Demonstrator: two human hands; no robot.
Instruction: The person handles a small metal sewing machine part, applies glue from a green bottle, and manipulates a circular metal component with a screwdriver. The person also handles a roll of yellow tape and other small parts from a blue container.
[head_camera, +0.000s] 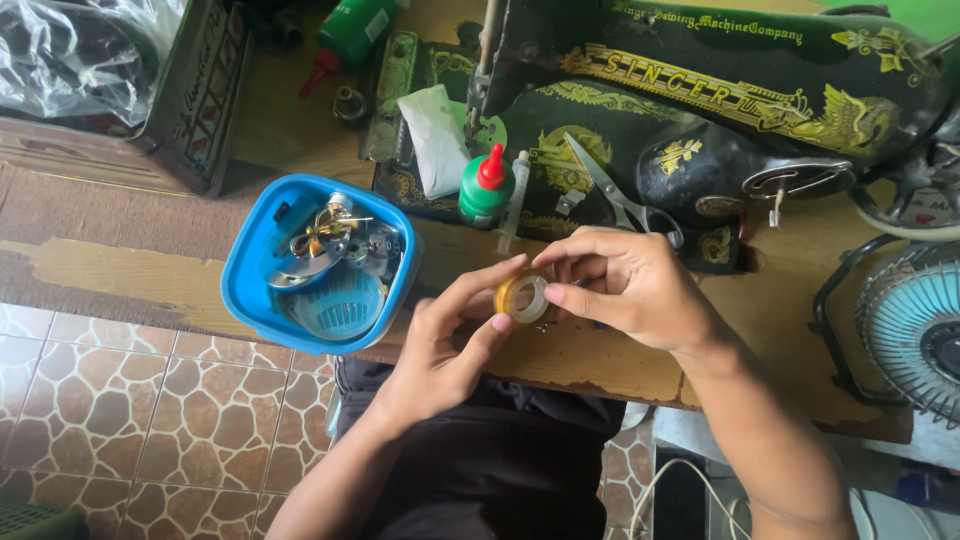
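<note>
A small roll of clear yellowish tape (524, 296) is held between both hands above the wooden table edge. My left hand (447, 340) pinches it from below with thumb and forefinger. My right hand (622, 282) grips it from the right and above, fingertips curled over the roll. Just behind the hands lie a pair of scissors (612, 192) and a syringe (512, 203) on the base of the black sewing machine (700, 110).
A blue plastic tub (318, 262) of metal parts sits at the table's left edge. A green bottle with a red cap (485, 185) and a white cloth (437, 137) stand on the machine base. A small fan (912, 325) is at right. Tiled floor lies below.
</note>
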